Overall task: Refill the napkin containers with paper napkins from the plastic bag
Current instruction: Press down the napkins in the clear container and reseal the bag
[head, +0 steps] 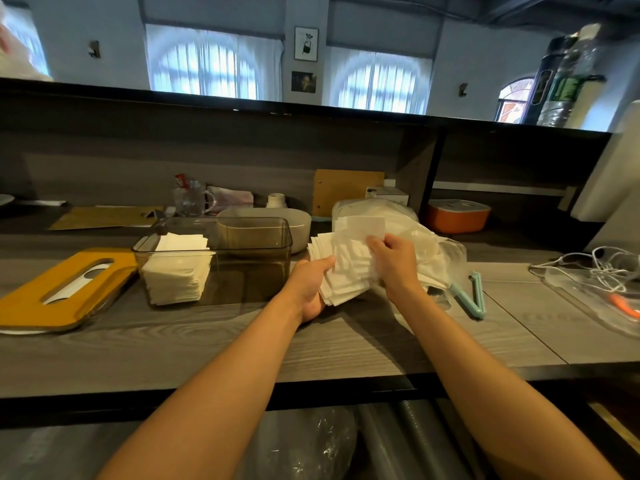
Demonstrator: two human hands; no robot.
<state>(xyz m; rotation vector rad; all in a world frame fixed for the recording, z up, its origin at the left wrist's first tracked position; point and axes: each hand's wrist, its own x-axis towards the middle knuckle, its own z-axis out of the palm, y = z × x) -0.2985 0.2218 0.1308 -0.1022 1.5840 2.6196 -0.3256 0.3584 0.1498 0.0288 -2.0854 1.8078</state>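
Together, left hand (313,282) and right hand (394,261) grip a fanned stack of white paper napkins (346,268) beside the crinkled clear plastic bag (415,233).

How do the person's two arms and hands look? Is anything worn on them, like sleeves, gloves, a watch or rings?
Both forearms are bare up to the bottom edge of the picture: no sleeves show. The left hand and right hand wear no gloves. No watch, bracelet or ring shows on the sides of the wrists and fingers in view.

Left hand (313,282), right hand (394,261) grip napkin stack (346,268) beside plastic bag (415,230).
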